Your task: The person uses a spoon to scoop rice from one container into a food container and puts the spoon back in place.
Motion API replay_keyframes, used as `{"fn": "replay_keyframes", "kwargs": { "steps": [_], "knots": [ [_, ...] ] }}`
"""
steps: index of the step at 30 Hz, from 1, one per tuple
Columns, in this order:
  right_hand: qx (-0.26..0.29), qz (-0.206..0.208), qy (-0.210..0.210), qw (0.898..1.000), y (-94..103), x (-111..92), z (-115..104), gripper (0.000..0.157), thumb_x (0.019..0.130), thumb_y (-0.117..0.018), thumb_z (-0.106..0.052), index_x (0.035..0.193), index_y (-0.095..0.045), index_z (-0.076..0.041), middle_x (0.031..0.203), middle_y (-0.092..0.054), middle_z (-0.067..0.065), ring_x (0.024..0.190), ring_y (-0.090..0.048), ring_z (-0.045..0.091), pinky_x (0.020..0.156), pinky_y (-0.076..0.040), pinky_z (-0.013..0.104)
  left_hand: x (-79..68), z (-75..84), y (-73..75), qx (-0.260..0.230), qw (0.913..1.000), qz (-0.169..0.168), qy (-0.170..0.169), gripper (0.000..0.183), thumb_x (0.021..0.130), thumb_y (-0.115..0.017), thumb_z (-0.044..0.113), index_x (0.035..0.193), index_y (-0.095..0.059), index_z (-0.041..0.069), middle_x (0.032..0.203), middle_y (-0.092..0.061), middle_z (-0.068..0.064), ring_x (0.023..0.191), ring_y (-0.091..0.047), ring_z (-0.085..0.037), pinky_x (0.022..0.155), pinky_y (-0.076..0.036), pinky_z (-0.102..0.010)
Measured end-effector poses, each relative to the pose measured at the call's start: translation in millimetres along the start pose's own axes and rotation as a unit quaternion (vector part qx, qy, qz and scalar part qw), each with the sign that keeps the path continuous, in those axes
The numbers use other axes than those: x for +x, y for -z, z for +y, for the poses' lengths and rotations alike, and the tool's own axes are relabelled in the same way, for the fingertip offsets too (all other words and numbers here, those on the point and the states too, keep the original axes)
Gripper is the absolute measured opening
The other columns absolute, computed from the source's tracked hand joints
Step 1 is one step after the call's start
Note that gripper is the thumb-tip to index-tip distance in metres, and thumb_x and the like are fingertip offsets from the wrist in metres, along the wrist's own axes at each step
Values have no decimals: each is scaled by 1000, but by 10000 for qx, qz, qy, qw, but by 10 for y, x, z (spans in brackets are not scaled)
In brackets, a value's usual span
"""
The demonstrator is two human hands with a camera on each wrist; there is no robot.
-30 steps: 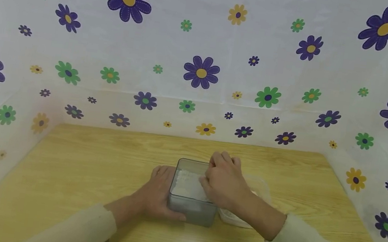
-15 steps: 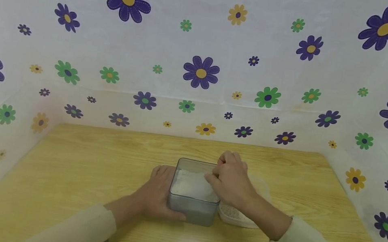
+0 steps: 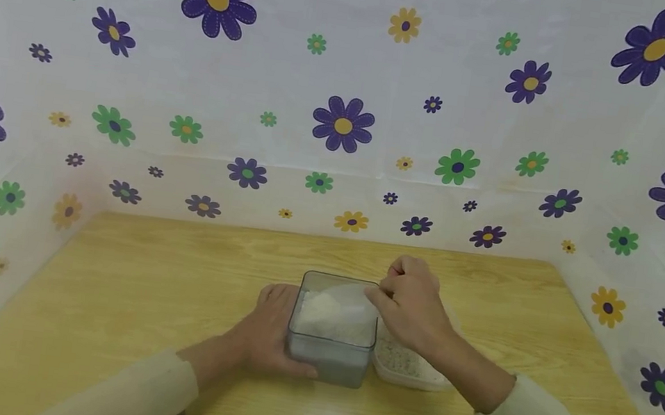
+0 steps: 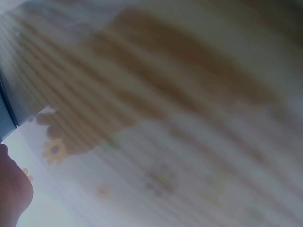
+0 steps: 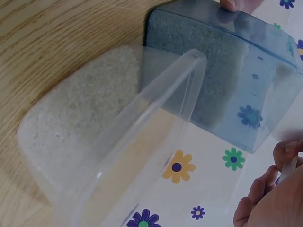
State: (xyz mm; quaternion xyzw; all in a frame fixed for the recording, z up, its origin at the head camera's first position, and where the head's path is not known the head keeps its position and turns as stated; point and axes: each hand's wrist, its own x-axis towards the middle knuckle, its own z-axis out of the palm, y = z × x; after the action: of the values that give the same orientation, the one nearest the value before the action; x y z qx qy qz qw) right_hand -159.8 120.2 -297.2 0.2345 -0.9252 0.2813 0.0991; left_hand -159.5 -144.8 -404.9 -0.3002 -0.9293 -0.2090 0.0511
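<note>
A square, blue-grey see-through container (image 3: 324, 364) stands mid-table with white rice (image 3: 316, 316) inside. My left hand (image 3: 267, 339) holds it from the left, thumb along the front wall. Over the container's right rim, my right hand (image 3: 416, 310) pinches a whitish translucent scoop-like tool (image 3: 352, 301) that reaches over the rice. Its pale handle (image 5: 289, 169) shows between thumb and fingers in the right wrist view. Right of the square container, touching or nearly so, is a clear plastic tub (image 3: 413, 382), also holding rice (image 5: 94, 94); my right forearm partly covers it.
The wood-grain table (image 3: 171, 284) extends around both containers. A white flower-printed cloth (image 3: 287, 75) encloses the back and both sides. The left wrist view is blurred and catches a corner of the blue-grey container (image 4: 5, 113).
My right hand has drawn back to the right and slightly up, bringing the translucent tool into clearer sight. More of the tub's rice shows. My left hand stays in place.
</note>
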Motion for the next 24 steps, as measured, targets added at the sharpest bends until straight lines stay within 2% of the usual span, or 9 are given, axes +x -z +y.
{"fn": "replay_keyframes", "kwargs": {
  "steps": [2,5,10,17,22,24],
  "knots": [
    [44,99,17,9999,34,-6,23,38,96,-63,-22,59,-64,-13,86,-50,3,95,-49,27,91,-37,57,-3,-3,-10,40,10000,-14,-9,123,62,-67,87,148,-30,7,136,-48,-8,126,-41,-26,112,-25,-52],
    [164,208,-52,9996,117,-1,50,39,96,-63,-19,58,-63,-10,84,-49,5,91,-48,26,88,-38,50,-4,-13,-21,75,10000,-43,-12,124,62,-64,89,149,-29,8,137,-47,-8,127,-40,-25,113,-24,-52],
    [369,308,-216,9986,286,9,104,39,97,-62,-17,59,-62,-10,86,-47,7,89,-45,26,82,-36,40,3,2,-2,17,10000,-95,23,122,62,-70,83,149,-29,7,138,-47,-8,129,-40,-26,114,-22,-53],
    [528,511,-454,9963,508,-38,234,37,97,-61,-14,62,-62,-3,90,-50,12,94,-46,29,85,-37,43,2,1,-4,6,9999,-147,77,122,62,-66,87,148,-30,8,137,-47,-8,128,-40,-25,114,-22,-52],
    [335,664,-456,9962,615,-137,376,43,97,-61,-14,56,-50,-7,90,-50,13,93,-45,30,85,-35,43,10,7,4,-61,9999,-97,56,123,62,-68,86,148,-30,8,137,-47,-8,128,-40,-25,114,-22,-53],
    [201,703,-456,9963,634,-195,447,43,97,-61,-16,56,-50,-9,90,-50,12,92,-45,29,84,-34,43,15,10,6,-116,9999,-83,48,122,61,-69,84,148,-30,8,137,-47,-8,127,-40,-25,114,-22,-53]
  ]
}}
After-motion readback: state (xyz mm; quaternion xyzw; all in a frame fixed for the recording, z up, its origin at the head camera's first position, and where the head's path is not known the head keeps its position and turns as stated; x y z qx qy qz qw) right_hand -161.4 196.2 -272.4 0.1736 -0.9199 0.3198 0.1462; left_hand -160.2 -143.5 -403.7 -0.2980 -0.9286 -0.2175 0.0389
